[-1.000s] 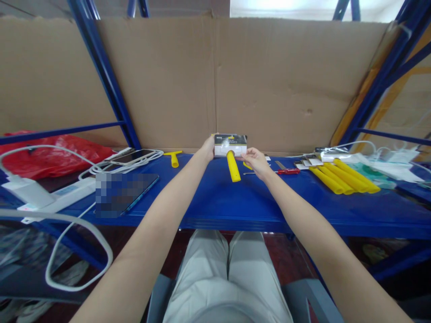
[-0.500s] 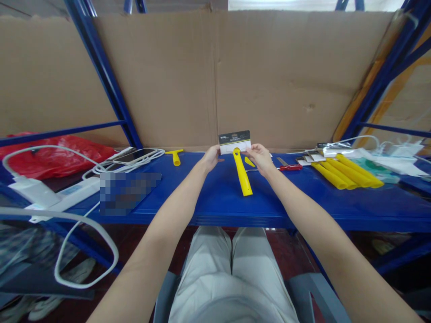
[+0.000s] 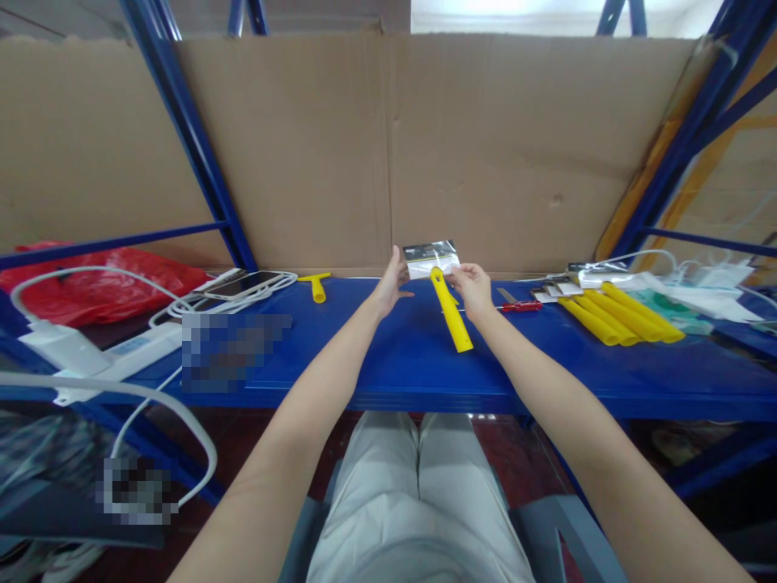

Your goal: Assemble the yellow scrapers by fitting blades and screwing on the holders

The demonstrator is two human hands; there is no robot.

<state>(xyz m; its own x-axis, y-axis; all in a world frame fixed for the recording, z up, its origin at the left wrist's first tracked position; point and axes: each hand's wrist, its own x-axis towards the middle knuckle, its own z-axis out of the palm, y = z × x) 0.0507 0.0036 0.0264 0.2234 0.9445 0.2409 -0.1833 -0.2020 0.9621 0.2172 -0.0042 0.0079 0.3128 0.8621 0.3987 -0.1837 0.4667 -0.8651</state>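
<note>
With the right hand [image 3: 473, 290], gripping the right edge of a black-and-white card [image 3: 428, 257], fingers and thumb closed on it. Holding it up over the far middle of the blue counter [image 3: 394, 368], with a yellow handle [image 3: 455, 317] against its lower part, slanting toward the near right. Holding the left hand [image 3: 392, 285] open, with fingers and thumb apart, just beside the card's left edge; cannot tell whether touching it. Right of the right hand, can see a red-handled screwdriver [image 3: 522, 307] lying on the counter; farther right, four yellow handles [image 3: 631, 317] side by side. Left of the left hand, can see a yellow T-shaped piece [image 3: 316, 288]; farther left, a red plastic bag [image 3: 115, 279], with a white power strip [image 3: 137, 352] nearer. Beyond the counter, can see a cardboard panel [image 3: 388, 146].
</note>
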